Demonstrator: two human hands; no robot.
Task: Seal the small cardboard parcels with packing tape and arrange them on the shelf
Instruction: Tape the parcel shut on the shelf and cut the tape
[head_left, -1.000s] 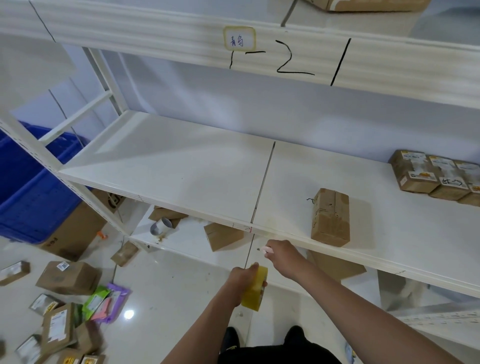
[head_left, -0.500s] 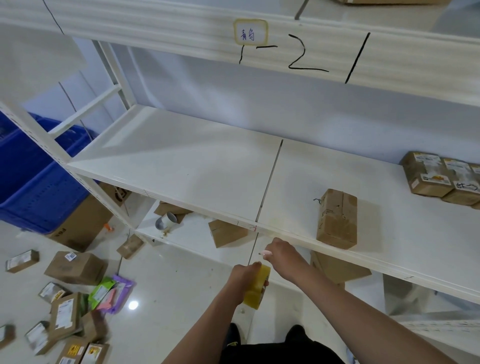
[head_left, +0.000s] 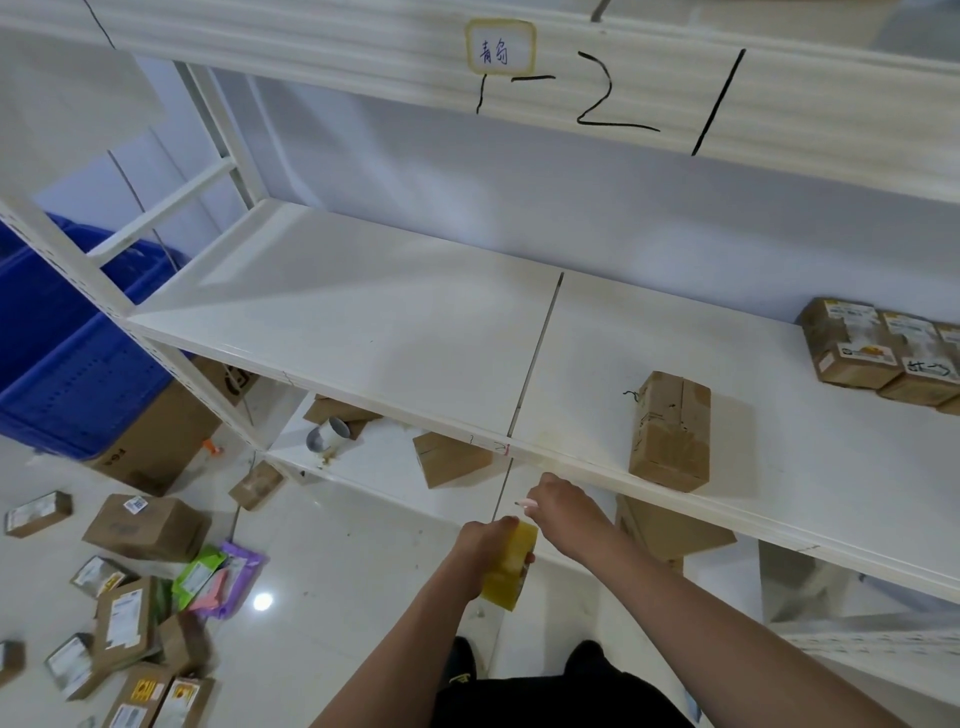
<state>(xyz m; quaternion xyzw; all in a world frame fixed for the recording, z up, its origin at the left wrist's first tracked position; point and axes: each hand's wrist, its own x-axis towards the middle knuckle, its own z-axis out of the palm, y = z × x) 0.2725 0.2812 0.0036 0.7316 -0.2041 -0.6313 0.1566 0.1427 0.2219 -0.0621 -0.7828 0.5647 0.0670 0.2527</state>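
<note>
Tape roll (head_left: 510, 565) gripped in left hand (head_left: 480, 540), parcel (head_left: 670, 431) beyond right hand (head_left: 558, 501)

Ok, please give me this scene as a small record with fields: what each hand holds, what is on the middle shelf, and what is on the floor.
left hand: grips a yellow roll of packing tape
right hand: curled around a small pink-and-white object, too small to identify
middle shelf: one taped cardboard parcel standing near the front edge; a row of labelled parcels at the far right
lower shelf: an open parcel, a grey tape core
floor: scattered parcels, colourful mailer bags
left side: blue crate
</note>
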